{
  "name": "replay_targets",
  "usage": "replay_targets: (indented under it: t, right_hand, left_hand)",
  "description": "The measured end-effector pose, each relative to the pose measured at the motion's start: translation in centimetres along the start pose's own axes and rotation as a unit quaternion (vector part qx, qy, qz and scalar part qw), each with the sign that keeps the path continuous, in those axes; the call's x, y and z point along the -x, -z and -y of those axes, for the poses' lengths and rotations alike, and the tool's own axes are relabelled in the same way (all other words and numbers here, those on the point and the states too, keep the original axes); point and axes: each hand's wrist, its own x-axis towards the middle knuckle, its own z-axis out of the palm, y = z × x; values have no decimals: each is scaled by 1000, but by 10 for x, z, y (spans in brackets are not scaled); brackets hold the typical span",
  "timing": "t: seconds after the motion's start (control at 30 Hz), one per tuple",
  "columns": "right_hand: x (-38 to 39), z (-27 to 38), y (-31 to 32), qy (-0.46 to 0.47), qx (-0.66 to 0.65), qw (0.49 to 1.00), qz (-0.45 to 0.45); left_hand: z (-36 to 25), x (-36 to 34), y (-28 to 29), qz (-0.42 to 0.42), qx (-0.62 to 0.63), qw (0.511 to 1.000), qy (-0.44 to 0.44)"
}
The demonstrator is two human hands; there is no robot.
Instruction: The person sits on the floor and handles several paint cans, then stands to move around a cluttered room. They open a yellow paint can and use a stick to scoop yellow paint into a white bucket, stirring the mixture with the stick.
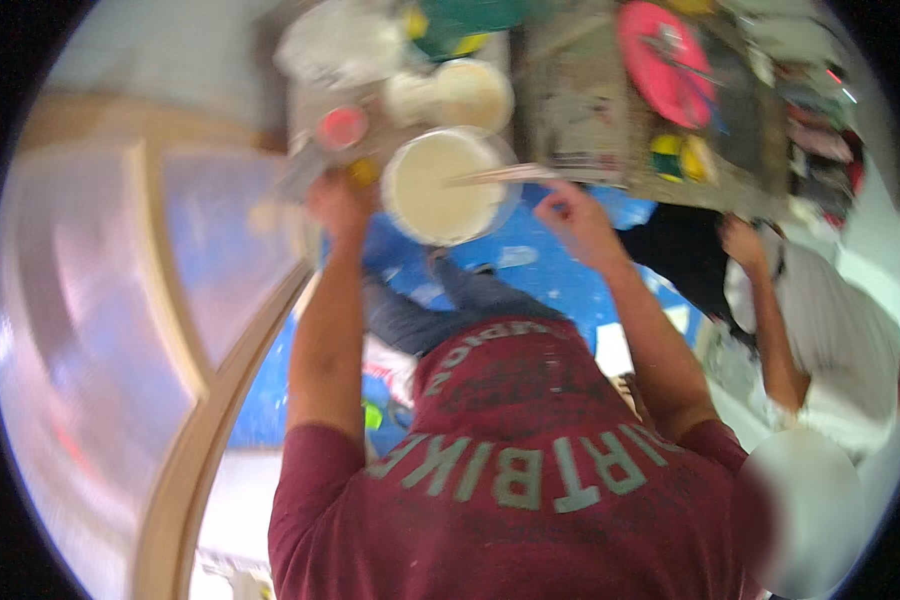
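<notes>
A round tub of cream-coloured liquid [432, 212] stands on the work surface in front of me. A pale wooden stirring stick [505, 174] slants into it from the right. My right hand [582, 228] is closed at the stick's outer end, fingers curled in a pinch. To the left of the tub, my left hand [340, 208] is closed beside a grey flat object [304, 174] and a small yellow thing [362, 172]. Blur hides what exactly the left fingers hold. A container with a red top [342, 128] stands just beyond that hand.
Behind the tub are a second cream-filled container [473, 96] and a white plastic bag [338, 42]. A pink round tray [667, 62] with tools lies far right, near a yellow-and-black roll [682, 158]. A wood-framed panel [210, 380] borders my left; another person [820, 320] is close at right.
</notes>
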Motion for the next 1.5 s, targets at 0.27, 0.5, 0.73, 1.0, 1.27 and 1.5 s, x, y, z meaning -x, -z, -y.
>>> replay_targets:
  t: [0.27, 0.5, 0.73, 1.0, 1.27, 1.5]
  right_hand:
    - [66, 54, 103, 76, -105, 937, -325]
    - [35, -26, 177, -100, -215, 890, -390]
    - [17, -52, 165, -84, -302, 884, -346]
    - [57, -3, 163, 94, -454, 790, -401]
    - [77, 106, -42, 118, -644, 755, -37]
    - [48, 102, -102, -55, -742, 653, 139]
  left_hand:
    - [22, 14, -12, -34, 26, 999, 32]
    - [37, 16, -14, -80, 56, 995, -36]
    - [49, 34, 55, -109, 143, 983, -45]
    - [53, 94, 136, -173, 269, 947, -32]
    - [-16, 153, 224, -64, 442, 883, -142]
    - [-40, 168, 232, -4, 505, 854, -128]
